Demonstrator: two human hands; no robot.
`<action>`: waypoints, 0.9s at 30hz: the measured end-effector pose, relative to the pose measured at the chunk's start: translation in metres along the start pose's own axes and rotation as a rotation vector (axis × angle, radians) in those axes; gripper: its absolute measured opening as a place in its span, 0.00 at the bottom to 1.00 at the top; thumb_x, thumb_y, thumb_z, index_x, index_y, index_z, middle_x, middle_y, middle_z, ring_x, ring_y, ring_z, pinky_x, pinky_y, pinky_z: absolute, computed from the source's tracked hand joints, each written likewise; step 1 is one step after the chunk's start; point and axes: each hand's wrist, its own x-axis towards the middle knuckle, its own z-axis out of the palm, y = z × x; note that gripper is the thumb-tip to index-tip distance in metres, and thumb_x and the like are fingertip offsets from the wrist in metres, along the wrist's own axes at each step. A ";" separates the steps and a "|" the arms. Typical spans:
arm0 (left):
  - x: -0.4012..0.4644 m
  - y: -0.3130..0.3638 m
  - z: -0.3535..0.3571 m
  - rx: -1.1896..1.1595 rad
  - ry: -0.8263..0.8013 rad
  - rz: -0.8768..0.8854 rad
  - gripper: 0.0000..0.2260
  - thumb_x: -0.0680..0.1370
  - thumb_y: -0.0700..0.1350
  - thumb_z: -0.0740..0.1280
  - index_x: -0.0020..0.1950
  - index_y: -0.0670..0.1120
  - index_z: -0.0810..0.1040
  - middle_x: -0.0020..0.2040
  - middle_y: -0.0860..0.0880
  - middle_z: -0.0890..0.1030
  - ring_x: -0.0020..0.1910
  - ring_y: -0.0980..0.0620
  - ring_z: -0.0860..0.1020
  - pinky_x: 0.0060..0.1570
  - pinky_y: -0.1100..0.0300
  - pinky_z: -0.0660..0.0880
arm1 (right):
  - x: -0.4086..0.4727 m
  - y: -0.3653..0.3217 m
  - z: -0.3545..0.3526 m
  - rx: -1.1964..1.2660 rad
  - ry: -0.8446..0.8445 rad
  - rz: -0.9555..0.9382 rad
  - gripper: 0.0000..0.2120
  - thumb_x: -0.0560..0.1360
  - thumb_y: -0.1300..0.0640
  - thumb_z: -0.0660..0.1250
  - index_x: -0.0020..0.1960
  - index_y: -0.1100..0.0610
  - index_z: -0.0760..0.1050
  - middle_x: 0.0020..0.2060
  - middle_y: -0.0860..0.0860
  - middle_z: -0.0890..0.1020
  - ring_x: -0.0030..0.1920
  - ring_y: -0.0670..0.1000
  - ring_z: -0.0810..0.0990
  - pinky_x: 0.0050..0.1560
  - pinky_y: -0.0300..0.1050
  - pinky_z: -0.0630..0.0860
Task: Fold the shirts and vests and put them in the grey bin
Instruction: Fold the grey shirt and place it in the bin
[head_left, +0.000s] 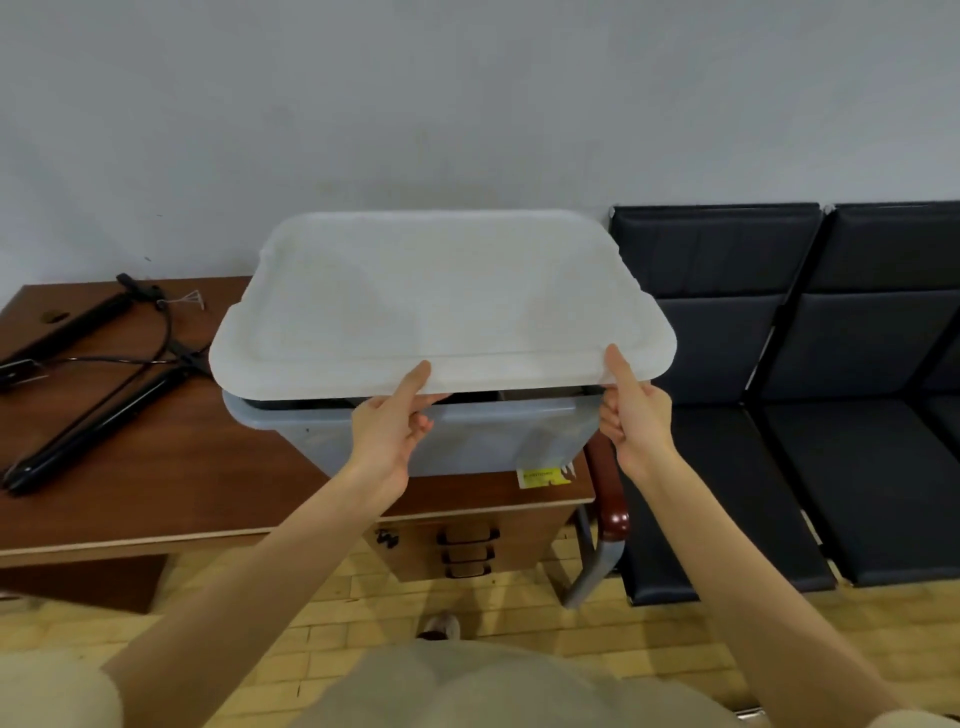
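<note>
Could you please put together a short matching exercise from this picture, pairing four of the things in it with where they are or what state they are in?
Things:
1. lid
2. grey bin
3. black poles
4. black padded seats

Places or states:
A. lying on the left part of the wooden desk
B. standing against the wall, right of the desk
C. held at its near edge by the left hand and the right hand, raised there above the rim
D. standing on the desk's right end, above the drawers

Pairs: 1-C, 2-D, 3-A, 4-B
</note>
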 end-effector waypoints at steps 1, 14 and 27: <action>-0.007 -0.007 0.000 0.000 0.022 -0.019 0.13 0.74 0.48 0.73 0.46 0.40 0.75 0.45 0.42 0.85 0.24 0.58 0.72 0.50 0.58 0.77 | -0.005 0.002 -0.009 -0.015 -0.007 0.018 0.15 0.75 0.46 0.70 0.39 0.55 0.70 0.24 0.47 0.64 0.23 0.44 0.59 0.21 0.36 0.57; -0.007 -0.013 -0.020 0.011 -0.028 -0.176 0.13 0.77 0.48 0.70 0.60 0.44 0.78 0.51 0.45 0.85 0.28 0.58 0.71 0.46 0.61 0.77 | -0.018 0.018 -0.017 -0.139 0.024 0.068 0.15 0.75 0.46 0.70 0.38 0.58 0.75 0.27 0.50 0.64 0.25 0.45 0.59 0.24 0.37 0.59; -0.005 0.027 -0.038 0.487 0.090 0.355 0.03 0.79 0.39 0.66 0.50 0.42 0.80 0.39 0.49 0.83 0.30 0.57 0.75 0.36 0.67 0.75 | -0.038 0.029 0.038 -0.447 -0.209 -0.287 0.10 0.78 0.55 0.66 0.44 0.63 0.76 0.29 0.49 0.74 0.30 0.45 0.71 0.35 0.39 0.68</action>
